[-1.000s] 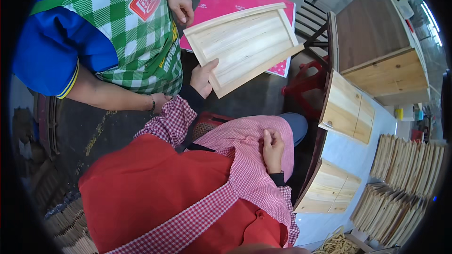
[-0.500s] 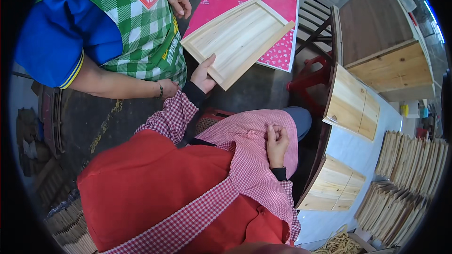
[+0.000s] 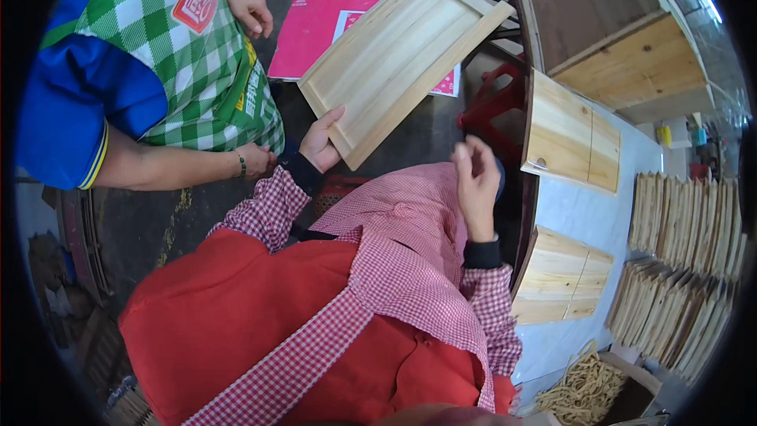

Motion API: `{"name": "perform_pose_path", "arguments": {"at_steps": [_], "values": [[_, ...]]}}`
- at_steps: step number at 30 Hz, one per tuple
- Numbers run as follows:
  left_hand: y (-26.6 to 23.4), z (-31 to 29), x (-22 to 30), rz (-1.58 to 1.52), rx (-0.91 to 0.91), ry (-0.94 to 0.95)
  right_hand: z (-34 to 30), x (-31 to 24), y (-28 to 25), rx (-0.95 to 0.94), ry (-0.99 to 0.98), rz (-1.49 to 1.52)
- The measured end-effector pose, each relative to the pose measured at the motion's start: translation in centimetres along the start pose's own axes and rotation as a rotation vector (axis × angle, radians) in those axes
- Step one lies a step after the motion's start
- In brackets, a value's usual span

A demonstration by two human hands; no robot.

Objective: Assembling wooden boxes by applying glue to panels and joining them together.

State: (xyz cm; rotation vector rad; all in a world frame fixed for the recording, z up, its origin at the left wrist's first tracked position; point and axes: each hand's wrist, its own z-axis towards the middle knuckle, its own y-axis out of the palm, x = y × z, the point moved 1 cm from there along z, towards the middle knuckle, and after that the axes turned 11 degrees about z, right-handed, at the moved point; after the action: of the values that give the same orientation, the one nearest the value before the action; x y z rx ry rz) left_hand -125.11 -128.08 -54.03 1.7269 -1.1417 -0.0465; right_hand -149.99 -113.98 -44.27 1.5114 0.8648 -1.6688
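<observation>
My left hand grips the near corner of a shallow pale wooden tray and holds it out in front of me, tilted, over the dark floor. My right hand is raised just above my pink checked apron, fingers loosely curled, holding nothing that I can see, a short way below the tray's right end. My red top and pink checked sleeves fill the lower picture.
A person in a green checked apron and blue sleeve stands close at my left. A pink sheet lies on the floor. On the white table at right sit two wooden boxes, stacked wooden slats and a box of straw-like strips.
The tray has swung to the right and further out. My right hand has lifted off my apron and moved up toward the tray.
</observation>
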Motion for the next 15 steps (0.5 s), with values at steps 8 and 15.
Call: {"name": "perform_pose_path", "arguments": {"at_steps": [8,15], "values": [[4.1,-1.9,-2.8,0.005,-0.253,-0.112,5.7,-8.3,3.5,0.046,-0.072,0.062],[7.7,-1.3,-3.6,0.09,-0.321,-0.253,3.8,-13.4,3.4,0.056,-0.434,-0.128]]}}
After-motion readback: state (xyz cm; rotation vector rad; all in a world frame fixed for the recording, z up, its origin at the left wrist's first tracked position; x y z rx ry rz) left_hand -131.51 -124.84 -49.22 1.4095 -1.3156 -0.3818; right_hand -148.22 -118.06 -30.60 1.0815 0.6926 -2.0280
